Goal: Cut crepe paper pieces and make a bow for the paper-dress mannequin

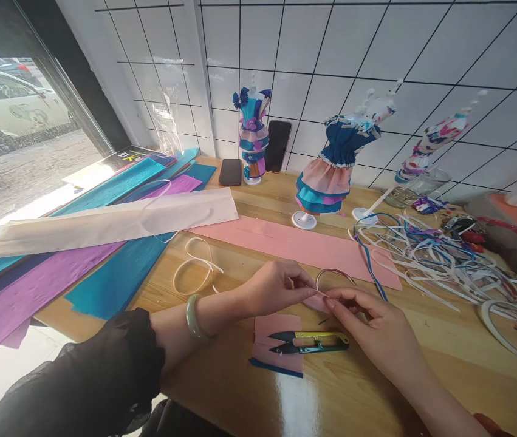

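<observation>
Between my two hands is a small pink piece (316, 301) of thin sheet, cloth or crepe paper; I cannot tell which. My left hand (277, 286) pinches its left end between thumb and fingertips. The fingertips of my right hand (370, 318) are closed on its upper right edge. A thin brownish loop of cord (333, 272) curves just behind the fingers. Below the hands, thread snips (315, 342) with a yellow and dark handle lie across a pink square (280, 364) with a blue lower edge.
A long pink strip (294, 241) lies behind my hands. Teal (116, 273), purple (71, 264) and cream (116, 221) strips overlap at left. Small dressed mannequins (324, 176) and two phones (231, 172) are by the tiled wall. Tangled narrow strips (449, 261) spread at right.
</observation>
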A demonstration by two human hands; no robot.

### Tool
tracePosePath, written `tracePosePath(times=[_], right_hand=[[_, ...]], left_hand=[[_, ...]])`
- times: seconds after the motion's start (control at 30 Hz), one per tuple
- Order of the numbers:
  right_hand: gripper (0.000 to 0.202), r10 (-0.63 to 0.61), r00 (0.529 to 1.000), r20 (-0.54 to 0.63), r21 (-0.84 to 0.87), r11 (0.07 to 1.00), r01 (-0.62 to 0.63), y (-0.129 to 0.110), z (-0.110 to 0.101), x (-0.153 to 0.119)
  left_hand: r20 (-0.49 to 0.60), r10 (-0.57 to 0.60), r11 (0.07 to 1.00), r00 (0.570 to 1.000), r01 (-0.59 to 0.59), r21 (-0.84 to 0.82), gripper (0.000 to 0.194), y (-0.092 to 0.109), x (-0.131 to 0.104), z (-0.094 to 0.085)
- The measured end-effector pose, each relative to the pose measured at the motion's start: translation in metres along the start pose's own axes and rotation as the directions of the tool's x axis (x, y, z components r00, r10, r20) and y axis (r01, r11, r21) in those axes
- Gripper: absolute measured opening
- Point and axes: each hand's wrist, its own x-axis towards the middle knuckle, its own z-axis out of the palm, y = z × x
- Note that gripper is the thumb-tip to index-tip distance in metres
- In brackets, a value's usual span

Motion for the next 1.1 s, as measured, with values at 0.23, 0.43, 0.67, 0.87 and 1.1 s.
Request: tracePosePath(times=[0.23, 0.43, 0.67, 0.87, 1.1], right_hand=[[0.020, 0.099, 0.994, 0.047, 0.136, 0.985, -0.104, -0.004, 0.001, -0.001], [0.019, 0.105, 0.992, 0.065, 0.155, 0.981, -0.114, -0.001, 0.002, -0.001], [0.022, 0.100, 0.995, 0.018, 0.193, 0.976, -0.101, 0.000, 0.000, 0.001], [0.025, 0.135, 0.991, 0.000, 0.221, 0.966, -0.131, -0.003, -0.001, 0.002], [0.019, 0.177, 0.984, 0.036, 0.298, 0.937, -0.179, 0.005, -0.004, 0.002]], left_hand=[[0.057, -0.060, 0.995, 0.997, 0.065, -0.082, 0.025, -0.001, -0.001, 0.002], [0.075, -0.060, 0.994, 0.995, 0.067, -0.087, 0.017, 0.001, -0.001, 0.000], [0.095, -0.109, 0.946, 0.990, 0.132, -0.295, 0.021, -0.008, 0.000, 0.004], [0.143, -0.128, 0.874, 0.981, 0.180, -0.451, 0.023, -0.010, 0.001, 0.003], [0.151, -0.114, 0.854, 0.982, 0.174, -0.490, 0.023, -0.013, 0.001, 0.004]])
